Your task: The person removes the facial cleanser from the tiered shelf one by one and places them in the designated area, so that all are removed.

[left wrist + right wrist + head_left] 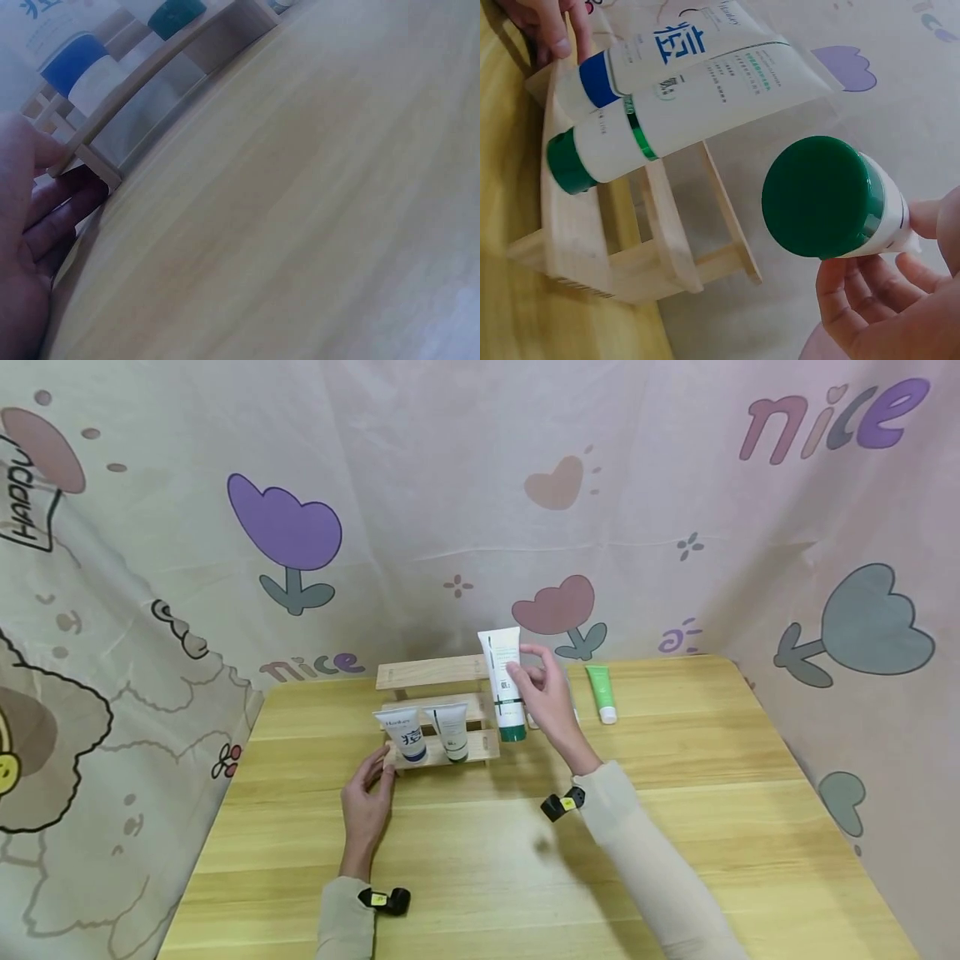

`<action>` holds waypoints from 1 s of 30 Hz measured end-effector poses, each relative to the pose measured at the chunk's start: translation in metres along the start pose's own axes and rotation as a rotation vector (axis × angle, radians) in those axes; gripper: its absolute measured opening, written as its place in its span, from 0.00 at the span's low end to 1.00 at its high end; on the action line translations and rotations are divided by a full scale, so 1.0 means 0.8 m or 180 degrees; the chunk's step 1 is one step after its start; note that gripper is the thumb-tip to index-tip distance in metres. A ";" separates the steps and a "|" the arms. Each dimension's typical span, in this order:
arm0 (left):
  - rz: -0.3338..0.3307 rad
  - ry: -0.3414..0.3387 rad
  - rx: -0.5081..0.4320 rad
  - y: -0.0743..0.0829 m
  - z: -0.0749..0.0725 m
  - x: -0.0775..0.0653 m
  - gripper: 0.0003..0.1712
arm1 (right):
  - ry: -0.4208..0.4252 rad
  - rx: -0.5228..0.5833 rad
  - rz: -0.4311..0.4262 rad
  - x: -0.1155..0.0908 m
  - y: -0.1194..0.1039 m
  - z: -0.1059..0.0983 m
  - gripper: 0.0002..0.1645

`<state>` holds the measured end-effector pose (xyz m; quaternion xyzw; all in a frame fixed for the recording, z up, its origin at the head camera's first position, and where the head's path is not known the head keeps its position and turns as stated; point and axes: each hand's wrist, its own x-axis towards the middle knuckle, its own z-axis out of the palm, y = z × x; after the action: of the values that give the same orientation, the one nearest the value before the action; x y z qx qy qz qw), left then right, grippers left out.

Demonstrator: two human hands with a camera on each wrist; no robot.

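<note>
Green-capped white tube hung cap-down in the air near the right end of the 3-step wooden rack, clamped between the right hand's thumb and fingers, a hold that left its cap free. The left hand pinched the front step's left end, probably to steady it. There, a blue-capped tube and another green-capped tube stood on their caps, likely because these gave firm bases.

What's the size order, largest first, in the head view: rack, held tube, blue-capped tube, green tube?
1. Rack
2. Held tube; being held up, perhaps nearer the camera, may enlarge it
3. Blue-capped tube, wider than the last
4. Green tube
</note>
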<state>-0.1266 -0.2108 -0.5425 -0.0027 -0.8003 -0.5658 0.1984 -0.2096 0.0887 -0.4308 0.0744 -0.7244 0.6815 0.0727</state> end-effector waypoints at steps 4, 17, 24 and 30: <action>0.0032 -0.0023 0.0035 0.000 0.002 0.001 0.18 | 0.0059 0.0034 0.0090 -0.014 0.011 -0.008 0.26; 0.0063 -0.0007 0.0119 0.004 0.005 0.005 0.18 | 0.0152 0.0682 0.1052 -0.057 0.039 -0.038 0.25; -0.0064 0.0029 0.0105 -0.039 0.010 0.008 0.19 | 0.0052 0.0691 0.1223 -0.076 0.052 -0.060 0.36; -0.0207 0.0045 0.0160 -0.059 0.005 0.003 0.19 | -0.0030 0.0489 0.1178 -0.097 0.074 -0.061 0.39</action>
<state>-0.1410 -0.2250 -0.5851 0.0323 -0.8125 -0.5517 0.1856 -0.1456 0.1418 -0.5021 -0.0515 -0.6719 0.7361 -0.0630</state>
